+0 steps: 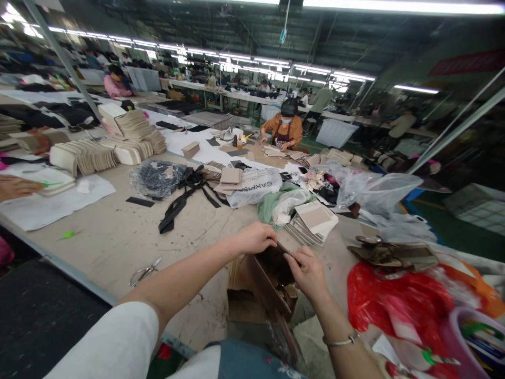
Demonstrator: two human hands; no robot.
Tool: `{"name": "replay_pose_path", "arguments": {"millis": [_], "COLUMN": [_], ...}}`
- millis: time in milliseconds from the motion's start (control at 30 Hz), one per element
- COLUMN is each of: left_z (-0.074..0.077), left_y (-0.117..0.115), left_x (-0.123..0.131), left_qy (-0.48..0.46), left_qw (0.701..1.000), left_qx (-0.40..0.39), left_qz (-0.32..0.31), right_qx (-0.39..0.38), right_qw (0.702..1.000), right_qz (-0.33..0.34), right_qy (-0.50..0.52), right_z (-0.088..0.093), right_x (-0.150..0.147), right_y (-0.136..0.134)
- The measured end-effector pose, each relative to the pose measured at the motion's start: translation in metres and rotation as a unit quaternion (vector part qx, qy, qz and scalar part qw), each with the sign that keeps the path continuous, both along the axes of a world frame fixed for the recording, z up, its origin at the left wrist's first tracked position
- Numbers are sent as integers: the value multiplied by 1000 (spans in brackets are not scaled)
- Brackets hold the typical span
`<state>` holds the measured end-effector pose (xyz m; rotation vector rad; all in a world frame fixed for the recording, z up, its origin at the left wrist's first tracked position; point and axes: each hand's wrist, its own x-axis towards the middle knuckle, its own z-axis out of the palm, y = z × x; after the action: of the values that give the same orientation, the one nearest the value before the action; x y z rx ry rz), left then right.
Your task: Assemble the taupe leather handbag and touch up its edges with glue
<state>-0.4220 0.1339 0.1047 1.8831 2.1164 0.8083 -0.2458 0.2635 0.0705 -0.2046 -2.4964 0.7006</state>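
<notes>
A brown handbag (262,281) stands open in front of me, its dark inside facing up. My left hand (258,238) pinches the far rim of its opening. Lower and to the right, my right hand (310,269) grips the same rim between thumb and fingers. Under and beside the bag is a brown cardboard box (245,305) at the table's near edge. A stack of beige panels (313,221) lies just beyond my hands. Metal scissors (145,272) rest on the table left of my left forearm.
Black straps (175,208), a printed plastic bag (256,189) and piled beige pieces (84,156) cover the far table. At right are a red plastic bag (394,295) and a purple basin (469,337). A co-worker (286,126) sits opposite; another person's hand (18,187) shows at far left.
</notes>
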Motion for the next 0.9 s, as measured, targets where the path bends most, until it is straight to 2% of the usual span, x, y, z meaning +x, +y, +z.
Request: {"name": "replay_pose_path", "arguments": {"millis": [400,567,733,833,900], "left_z": [3,3,0,-4,-11], "left_y": [-2,-4,2,-1,-9], "left_x": [20,24,19,24,21], "left_qy": [79,75,81,84,68], "left_qw": [994,992,991,992,994], "left_qx": [-30,-42,-29,-4,42], "left_qz": [76,93,101,91,78], "right_qx": [37,58,116,142,154], "right_qw": [998,989,967,951,948], "right_qz": [-33,-60,-96,-104,-93], "right_qy": [-31,-121,-208,-256,-264], "right_z": [3,20,41,48,49], "right_x": [4,8,-9,-13,-15], "right_y": [-6,-9,-11,-17,-23]}}
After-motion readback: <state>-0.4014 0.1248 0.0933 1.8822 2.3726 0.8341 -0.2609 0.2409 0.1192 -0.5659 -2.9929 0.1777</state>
